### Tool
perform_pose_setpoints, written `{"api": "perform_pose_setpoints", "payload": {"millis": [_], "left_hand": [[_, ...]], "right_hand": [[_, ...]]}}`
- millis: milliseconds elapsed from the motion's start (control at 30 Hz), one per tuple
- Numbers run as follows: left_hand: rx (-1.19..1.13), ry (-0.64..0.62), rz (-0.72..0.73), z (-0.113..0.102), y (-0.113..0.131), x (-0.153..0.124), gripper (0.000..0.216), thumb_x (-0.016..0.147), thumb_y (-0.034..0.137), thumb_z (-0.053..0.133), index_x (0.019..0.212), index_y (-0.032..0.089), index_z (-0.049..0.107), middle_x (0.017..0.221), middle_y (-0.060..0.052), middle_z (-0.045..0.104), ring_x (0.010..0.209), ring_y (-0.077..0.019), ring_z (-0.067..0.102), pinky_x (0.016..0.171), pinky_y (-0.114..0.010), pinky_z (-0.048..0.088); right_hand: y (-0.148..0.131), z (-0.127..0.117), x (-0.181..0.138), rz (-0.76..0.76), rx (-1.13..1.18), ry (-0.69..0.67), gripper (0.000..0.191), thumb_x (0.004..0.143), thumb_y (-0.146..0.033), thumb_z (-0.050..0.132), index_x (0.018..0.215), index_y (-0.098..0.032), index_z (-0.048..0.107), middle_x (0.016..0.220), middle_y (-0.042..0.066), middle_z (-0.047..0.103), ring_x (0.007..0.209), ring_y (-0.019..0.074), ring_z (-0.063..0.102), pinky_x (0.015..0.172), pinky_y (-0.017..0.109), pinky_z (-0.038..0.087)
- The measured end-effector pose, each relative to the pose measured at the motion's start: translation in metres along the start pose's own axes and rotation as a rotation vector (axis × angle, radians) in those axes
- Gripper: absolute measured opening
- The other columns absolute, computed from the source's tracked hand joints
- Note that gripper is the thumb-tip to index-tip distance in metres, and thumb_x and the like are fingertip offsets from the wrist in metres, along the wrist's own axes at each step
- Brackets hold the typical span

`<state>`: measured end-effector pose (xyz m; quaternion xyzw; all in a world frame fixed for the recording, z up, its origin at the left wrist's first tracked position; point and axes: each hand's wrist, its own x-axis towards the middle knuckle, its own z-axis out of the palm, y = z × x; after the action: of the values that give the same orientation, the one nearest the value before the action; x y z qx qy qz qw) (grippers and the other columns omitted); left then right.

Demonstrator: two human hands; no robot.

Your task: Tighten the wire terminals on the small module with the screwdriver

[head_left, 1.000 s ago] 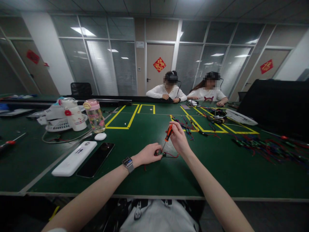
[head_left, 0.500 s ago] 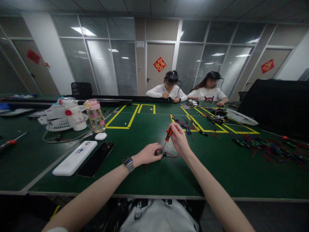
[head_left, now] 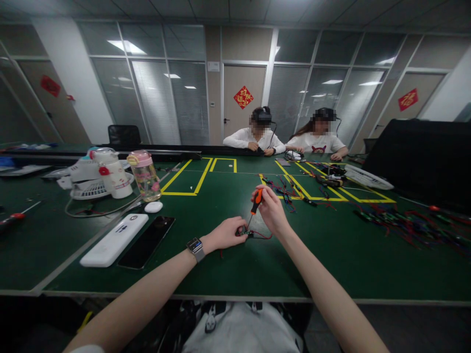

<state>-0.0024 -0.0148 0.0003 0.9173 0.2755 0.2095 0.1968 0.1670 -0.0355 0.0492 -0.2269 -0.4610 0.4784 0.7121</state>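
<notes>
**Hands.** The left hand (head_left: 224, 234) rests on the table (head_left: 257, 274), near centre. Its fingers are closed narrowly round a small part (head_left: 246, 234), pinning it to the surface. The right hand (head_left: 270, 211) is raised just right of and beyond the left. Its fingers are closed on the orange handle of a screwdriver (head_left: 256, 201).

**Key relation.** The part lies between the two hands, at the left fingertips and below and left of the right hand.
- The screwdriver's long axis stands steep, with the handle up and slightly right.
- The shaft slants down and left, and the tip is at the part.
- Whether the tip is seated in the part is too small to tell.
- The left hand touches the part. The right hand reaches it only through the tool.

A thin red lead (head_left: 263, 238) loops from the part toward the right, flat on the table.

**Surroundings.**
- A watch (head_left: 195, 247) is on the left wrist.
- To the near left lie a phone (head_left: 146, 242) and a white case (head_left: 114, 240), side by side.
- A bottle (head_left: 145, 176) stands further off behind them.
- A wire pile (head_left: 412, 225) spreads at the right, well apart from the hands.
- Two people (head_left: 287, 139) sit at the far edge, their hands on their own work.
</notes>
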Motion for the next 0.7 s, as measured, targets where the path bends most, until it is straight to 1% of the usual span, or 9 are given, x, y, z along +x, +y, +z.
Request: {"api": "perform_pose_setpoints", "payload": {"millis": [100, 300, 533, 700], "left_hand": [[0.008, 0.002, -0.002, 0.0004, -0.0004, 0.0003, 0.008, 0.082, 0.024, 0.061, 0.087, 0.018, 0.061, 0.078, 0.002, 0.052, 0.069, -0.0129, 0.049, 0.061, -0.022, 0.037], [0.016, 0.007, 0.015, 0.0018, -0.0023, 0.0005, 0.007, 0.082, 0.023, 0.061, 0.086, 0.018, 0.061, 0.077, 0.002, 0.051, 0.069, -0.0126, 0.048, 0.061, -0.022, 0.036], [-0.006, 0.011, 0.006, 0.0009, -0.0004, 0.0002, 0.007, 0.081, 0.023, 0.062, 0.085, 0.018, 0.061, 0.076, 0.002, 0.051, 0.068, -0.0125, 0.048, 0.061, -0.022, 0.036], [0.004, 0.016, 0.016, 0.0014, -0.0013, 0.0004, 0.008, 0.081, 0.024, 0.061, 0.086, 0.018, 0.061, 0.076, 0.002, 0.051, 0.068, -0.0125, 0.048, 0.061, -0.022, 0.036]], "right_hand": [[0.0011, 0.0011, -0.0006, 0.01, 0.01, 0.004, 0.023, 0.075, -0.042, 0.075, 0.089, -0.025, 0.071, 0.08, 0.0, 0.065, 0.075, 0.0137, 0.058, 0.071, 0.027, 0.047], [0.003, 0.0002, -0.0003, -0.017, -0.012, 0.052, 0.024, 0.07, -0.039, 0.079, 0.088, -0.026, 0.071, 0.084, -0.001, 0.062, 0.074, 0.0133, 0.055, 0.07, 0.026, 0.047], [0.003, 0.0005, -0.0012, 0.003, 0.004, 0.007, 0.02, 0.074, -0.038, 0.076, 0.09, -0.026, 0.07, 0.081, -0.001, 0.062, 0.074, 0.0132, 0.055, 0.07, 0.026, 0.047], [0.0011, 0.0027, -0.0013, 0.004, 0.005, 0.045, 0.021, 0.072, -0.039, 0.076, 0.087, -0.025, 0.07, 0.08, -0.001, 0.062, 0.073, 0.0135, 0.055, 0.07, 0.027, 0.048]]}}
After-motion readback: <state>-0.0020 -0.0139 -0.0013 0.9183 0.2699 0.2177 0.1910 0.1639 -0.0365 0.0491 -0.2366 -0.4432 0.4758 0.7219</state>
